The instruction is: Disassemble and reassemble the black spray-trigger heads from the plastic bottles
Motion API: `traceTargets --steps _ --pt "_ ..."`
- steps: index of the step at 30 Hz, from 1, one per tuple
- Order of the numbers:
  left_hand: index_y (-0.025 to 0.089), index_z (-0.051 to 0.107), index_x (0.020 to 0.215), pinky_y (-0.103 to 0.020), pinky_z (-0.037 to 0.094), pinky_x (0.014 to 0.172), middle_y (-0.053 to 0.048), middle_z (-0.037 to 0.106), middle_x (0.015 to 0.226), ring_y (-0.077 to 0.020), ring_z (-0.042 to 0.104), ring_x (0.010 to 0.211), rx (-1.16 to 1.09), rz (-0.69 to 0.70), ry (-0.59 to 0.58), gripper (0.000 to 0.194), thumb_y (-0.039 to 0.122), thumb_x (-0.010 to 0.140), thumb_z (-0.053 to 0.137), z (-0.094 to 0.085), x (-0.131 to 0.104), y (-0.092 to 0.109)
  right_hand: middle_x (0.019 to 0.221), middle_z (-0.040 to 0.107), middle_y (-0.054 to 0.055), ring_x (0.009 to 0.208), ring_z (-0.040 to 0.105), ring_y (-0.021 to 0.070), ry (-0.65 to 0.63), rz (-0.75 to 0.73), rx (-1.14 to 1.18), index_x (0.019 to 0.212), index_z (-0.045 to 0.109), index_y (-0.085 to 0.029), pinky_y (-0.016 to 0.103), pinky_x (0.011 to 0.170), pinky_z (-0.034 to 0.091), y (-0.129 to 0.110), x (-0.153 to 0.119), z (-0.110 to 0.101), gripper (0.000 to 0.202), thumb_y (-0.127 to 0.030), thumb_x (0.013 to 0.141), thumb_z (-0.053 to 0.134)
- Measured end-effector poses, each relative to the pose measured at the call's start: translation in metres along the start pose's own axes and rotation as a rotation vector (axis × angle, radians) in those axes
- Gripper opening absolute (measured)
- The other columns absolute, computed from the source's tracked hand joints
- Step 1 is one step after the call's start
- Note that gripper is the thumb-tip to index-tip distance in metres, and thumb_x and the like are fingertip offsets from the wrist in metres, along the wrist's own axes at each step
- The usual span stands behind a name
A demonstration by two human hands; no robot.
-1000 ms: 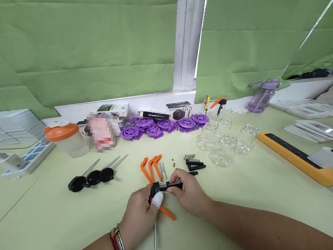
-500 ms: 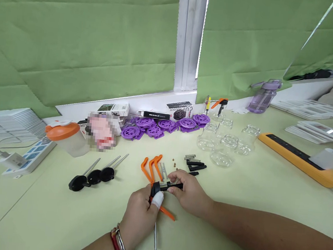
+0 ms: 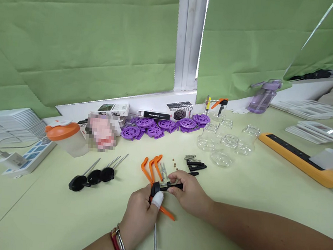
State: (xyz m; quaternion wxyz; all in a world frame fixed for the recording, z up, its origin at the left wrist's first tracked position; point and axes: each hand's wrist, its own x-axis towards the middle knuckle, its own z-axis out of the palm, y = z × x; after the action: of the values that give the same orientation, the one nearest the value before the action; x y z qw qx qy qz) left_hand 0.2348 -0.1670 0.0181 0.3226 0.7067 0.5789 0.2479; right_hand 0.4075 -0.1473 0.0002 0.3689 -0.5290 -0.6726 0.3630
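Left hand (image 3: 142,210) grips black plastic assembly (image 3: 155,188); right hand (image 3: 191,191) pinches its slim black shaft (image 3: 175,186), above pale-green tabletop (image 3: 203,243).

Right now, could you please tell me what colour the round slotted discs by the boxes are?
The discs are purple, clearest in the head view.

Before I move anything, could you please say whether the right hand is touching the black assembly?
Touching: the head view shows the right hand pinching the right end of the black assembly between thumb and fingers.
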Motion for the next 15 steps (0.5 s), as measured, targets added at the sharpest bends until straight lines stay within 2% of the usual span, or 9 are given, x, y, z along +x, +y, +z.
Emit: traceTargets --steps 4,9,15 --pt "0.018 0.048 0.07 -0.023 0.027 0.049 0.003 0.042 0.056 -0.0119 0.034 0.05 -0.002 -0.005 0.002 0.028 0.042 0.084 0.042 -0.0001 0.0007 0.0001 0.079 0.056 0.002 0.074 0.051 0.0152 -0.01 -0.015 -0.048 0.075 0.056 -0.017 0.029 0.068 0.041 -0.0006 0.0011 -0.0005 0.003 -0.016 0.073 0.055" --pt "0.018 0.049 0.071 -0.022 0.027 0.05 0.003 0.042 0.057 -0.0112 0.033 0.052 -0.007 0.009 -0.001 0.027 0.04 0.084 0.042 0.0002 0.0 -0.0013 0.082 0.056 0.002 0.076 0.052 0.0154 0.013 0.016 -0.046 0.086 0.053 -0.019 0.029 0.069 0.042 -0.0017 -0.0013 -0.0004 0.013 -0.017 0.073 0.055" --pt "0.016 0.052 0.075 -0.023 0.03 0.05 0.002 0.044 0.06 -0.0114 0.037 0.054 -0.096 -0.052 -0.008 0.028 0.042 0.081 0.046 -0.0022 0.0002 -0.0048 0.078 0.057 0.0 0.075 0.052 0.0145 -0.012 0.01 -0.007 0.083 0.051 -0.019 0.027 0.068 0.042 -0.0019 -0.0025 0.0006 0.011 -0.015 0.074 0.052"
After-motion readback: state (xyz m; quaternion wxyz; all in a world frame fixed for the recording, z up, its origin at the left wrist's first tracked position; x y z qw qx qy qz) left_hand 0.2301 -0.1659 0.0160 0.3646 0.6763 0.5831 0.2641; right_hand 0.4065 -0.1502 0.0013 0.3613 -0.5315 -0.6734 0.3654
